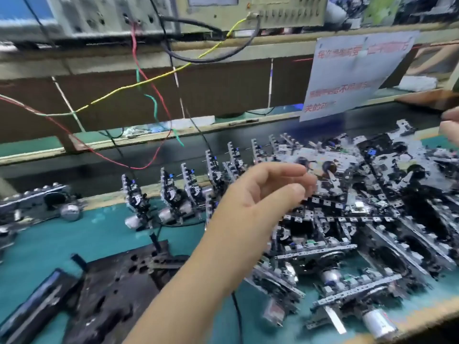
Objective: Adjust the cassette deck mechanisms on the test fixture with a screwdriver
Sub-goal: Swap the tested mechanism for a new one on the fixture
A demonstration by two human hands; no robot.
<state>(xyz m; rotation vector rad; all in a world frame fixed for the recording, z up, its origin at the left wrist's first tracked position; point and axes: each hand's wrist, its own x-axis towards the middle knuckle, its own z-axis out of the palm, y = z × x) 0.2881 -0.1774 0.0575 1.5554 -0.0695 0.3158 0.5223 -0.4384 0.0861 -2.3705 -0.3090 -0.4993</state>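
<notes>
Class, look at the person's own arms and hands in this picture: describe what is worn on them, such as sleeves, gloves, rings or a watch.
The left hand and its forearm are bare: no glove, sleeve, ring or watch shows. Of the right hand, only bare fingertips show at the picture's right edge; anything worn further up is out of view.

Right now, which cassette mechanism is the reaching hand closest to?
The flat mechanism topping the right-hand pile, just past the left hand; the upright row stands further left.

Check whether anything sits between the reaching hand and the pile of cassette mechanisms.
Nothing visible does. The left hand hovers open right over the pile of mechanisms, fingertips close to the topmost one. No screwdriver shows in it.
</notes>
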